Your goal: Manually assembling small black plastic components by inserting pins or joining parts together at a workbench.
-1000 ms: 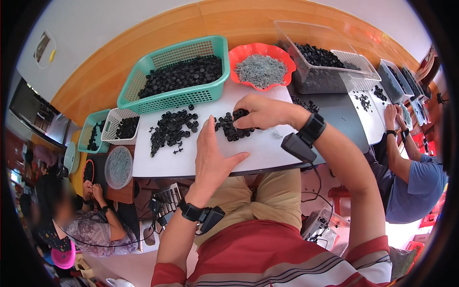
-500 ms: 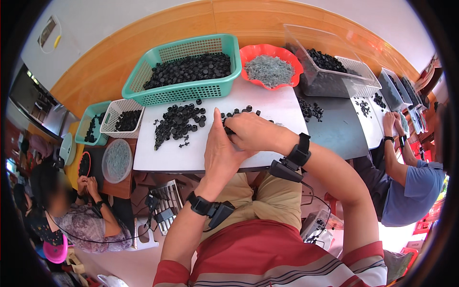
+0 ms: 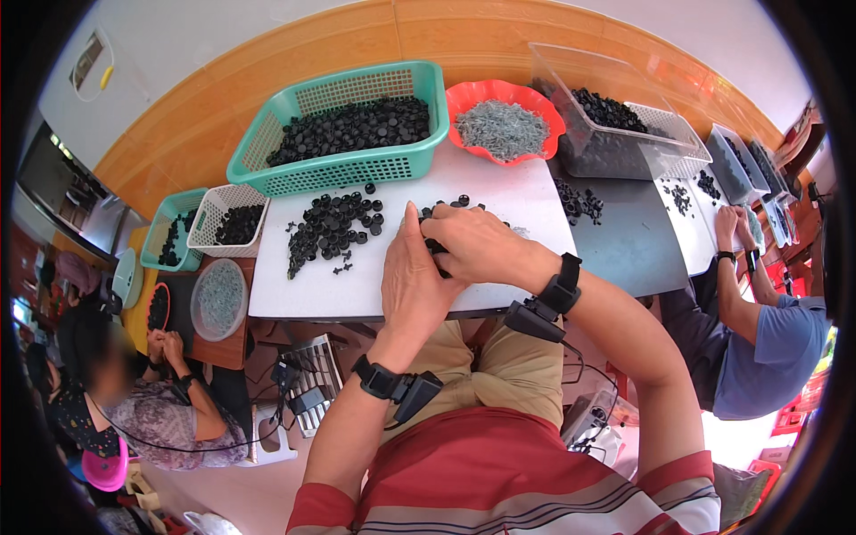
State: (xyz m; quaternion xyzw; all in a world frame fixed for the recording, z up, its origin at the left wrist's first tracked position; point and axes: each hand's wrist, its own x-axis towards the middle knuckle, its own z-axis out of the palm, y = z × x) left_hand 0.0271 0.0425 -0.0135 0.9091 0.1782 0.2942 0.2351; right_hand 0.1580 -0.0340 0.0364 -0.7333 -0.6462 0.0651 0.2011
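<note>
Over the white tabletop (image 3: pixel 294 290), my left hand (image 3: pixel 415 276) and my right hand (image 3: pixel 486 245) meet, with the right fingers curled down against the left palm. Between them a bit of a small black plastic part (image 3: pixel 434 245) shows; its shape is mostly hidden by my fingers. The left thumb points up and away from me. To the left of my hands lies a loose pile of round black caps (image 3: pixel 334 221), with a few tiny black cross-shaped pieces (image 3: pixel 342 267) near it. More black caps (image 3: pixel 464 201) lie just beyond my knuckles.
Behind the pile stands a green basket (image 3: pixel 339 174) full of black caps. Beside it are a red scalloped bowl (image 3: pixel 557 125) of thin clear-grey pieces and a clear bin (image 3: pixel 606 160). A white basket (image 3: pixel 223 242) sits left. People work at both sides, one in a blue shirt (image 3: pixel 771 357).
My hands stay pressed together in nearly the same place. The right fingers have shifted slightly against the left hand.
</note>
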